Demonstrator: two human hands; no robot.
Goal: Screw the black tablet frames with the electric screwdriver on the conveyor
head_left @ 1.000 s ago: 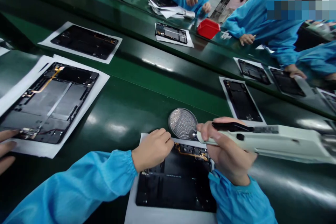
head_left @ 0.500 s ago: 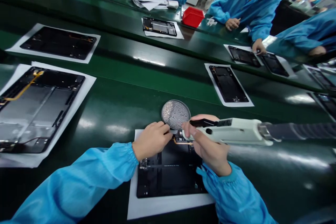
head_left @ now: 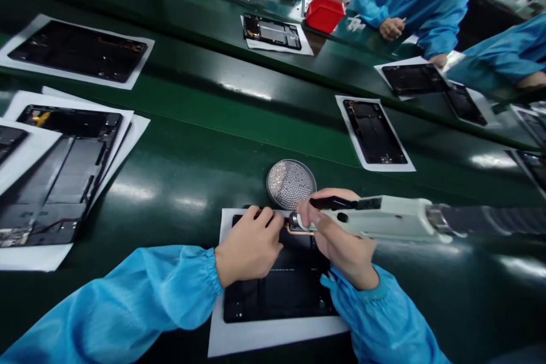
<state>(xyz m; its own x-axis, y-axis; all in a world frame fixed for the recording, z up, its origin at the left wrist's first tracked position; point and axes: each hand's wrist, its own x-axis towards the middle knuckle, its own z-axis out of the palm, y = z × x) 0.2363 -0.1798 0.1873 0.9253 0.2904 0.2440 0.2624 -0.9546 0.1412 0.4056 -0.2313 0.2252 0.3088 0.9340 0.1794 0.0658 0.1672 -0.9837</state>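
Observation:
A black open tablet chassis point(head_left: 277, 290) lies on a white sheet point(head_left: 256, 341) right in front of me. My right hand point(head_left: 341, 244) is wrapped round a white electric screwdriver point(head_left: 384, 217), its tip down at the chassis's top edge. My left hand point(head_left: 249, 245) is curled, its fingers pinched beside the tip on the chassis's upper left part; what they pinch is too small to see. Just beyond the tip sits a round dish of small silver screws point(head_left: 291, 183).
More opened tablets on white sheets lie on the green belt: stacked ones at left point(head_left: 60, 170), one at far left point(head_left: 77, 51), one at right point(head_left: 374, 132). A red bin point(head_left: 324, 13) stands at the back. Other people in blue sleeves point(head_left: 409, 5) work across the belt.
The screwdriver tip came from the screw dish down to the chassis's top edge. My left hand moved with it onto the chassis. The tablets at left have shifted, another sheet now overlapping them.

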